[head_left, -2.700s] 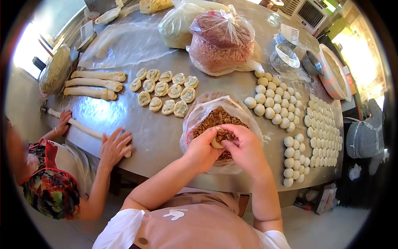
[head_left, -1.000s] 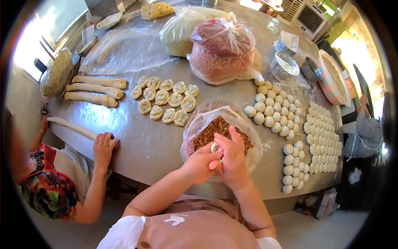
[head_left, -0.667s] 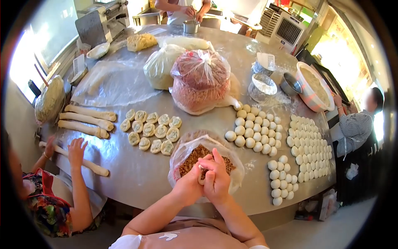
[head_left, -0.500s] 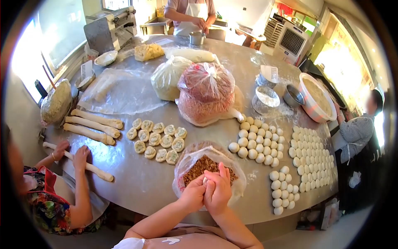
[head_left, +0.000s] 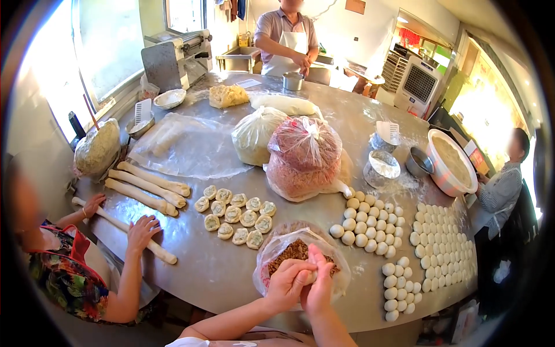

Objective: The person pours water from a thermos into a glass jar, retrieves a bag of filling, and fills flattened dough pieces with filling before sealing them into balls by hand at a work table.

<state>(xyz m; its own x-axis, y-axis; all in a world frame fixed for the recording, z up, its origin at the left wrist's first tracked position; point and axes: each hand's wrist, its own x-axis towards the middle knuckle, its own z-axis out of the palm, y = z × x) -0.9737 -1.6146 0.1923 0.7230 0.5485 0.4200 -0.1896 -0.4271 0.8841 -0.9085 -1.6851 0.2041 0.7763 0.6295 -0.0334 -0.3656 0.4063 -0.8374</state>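
Note:
My left hand (head_left: pixel 289 284) and my right hand (head_left: pixel 318 287) are pressed together over the near rim of a plastic bag of crumbly brown filling (head_left: pixel 296 253). Between them shows a small part of a pale dough ball (head_left: pixel 311 277); the rest is hidden. The left fingers curl around it, while the right hand cups its other side with fingers pointing up. Left of the bag lie several flat dough rounds (head_left: pixel 233 214) with filling in their middles. Smooth round dough balls (head_left: pixel 370 224) stand in rows to the right, with a smaller group (head_left: pixel 402 289) nearer me.
At left, a co-worker's hand (head_left: pixel 143 232) rests on a dough rope (head_left: pixel 124 225), beside several thicker ropes (head_left: pixel 153 179). Big filled bags (head_left: pixel 306 156) stand mid-table. A large tub (head_left: pixel 451 162) and flour bowl (head_left: pixel 383 168) are at right. Another person stands behind the table.
The view has tilted up, so the table sits lower and further right. My hands have turned slightly around the dough ball. The co-worker's fingers have spread and the dough rope has rolled.

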